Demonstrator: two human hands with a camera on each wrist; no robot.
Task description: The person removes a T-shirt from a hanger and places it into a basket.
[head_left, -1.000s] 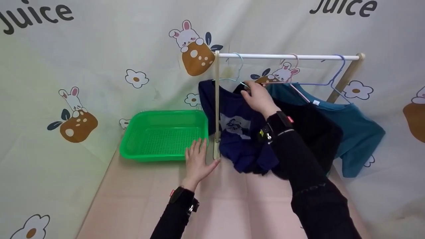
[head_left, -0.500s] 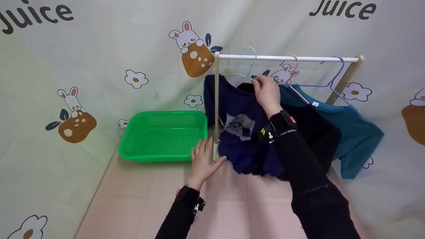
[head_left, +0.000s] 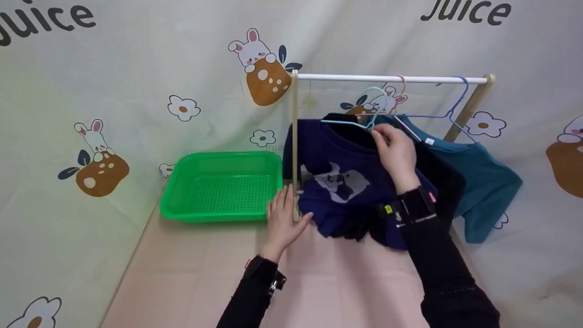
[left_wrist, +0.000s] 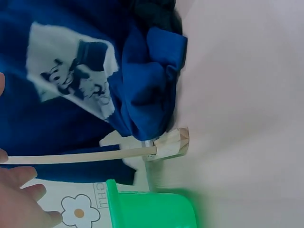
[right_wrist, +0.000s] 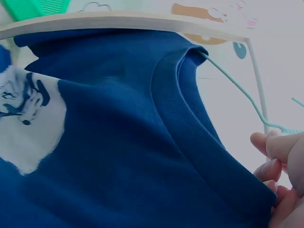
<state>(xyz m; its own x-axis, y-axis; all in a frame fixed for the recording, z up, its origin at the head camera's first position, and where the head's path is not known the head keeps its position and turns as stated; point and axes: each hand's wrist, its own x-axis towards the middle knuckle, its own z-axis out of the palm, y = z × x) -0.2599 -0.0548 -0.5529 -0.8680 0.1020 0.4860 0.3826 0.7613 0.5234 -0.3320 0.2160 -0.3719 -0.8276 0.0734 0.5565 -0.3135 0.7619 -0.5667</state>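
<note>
My right hand pinches a mint-green hanger just under its hook. A navy T-shirt with a grey-white cartoon print hangs on it, its lower part bunched near the table. The hook sits below the rack's white rod, off it. In the right wrist view, the fingers are at the hanger's neck, beside the shirt's collar. My left hand is spread, fingers straight, at the foot of the rack's left wooden post; whether it touches the post I cannot tell.
A pink hanger with a black garment and a purple-blue hanger with a teal T-shirt hang from the rod to the right. Left of the rack stands a green plastic basket on the pink table.
My right hand has moved the mint-green hanger right and toward me; its hook has come off the rod, and the navy T-shirt came along. My left hand has shifted slightly right to the post.
</note>
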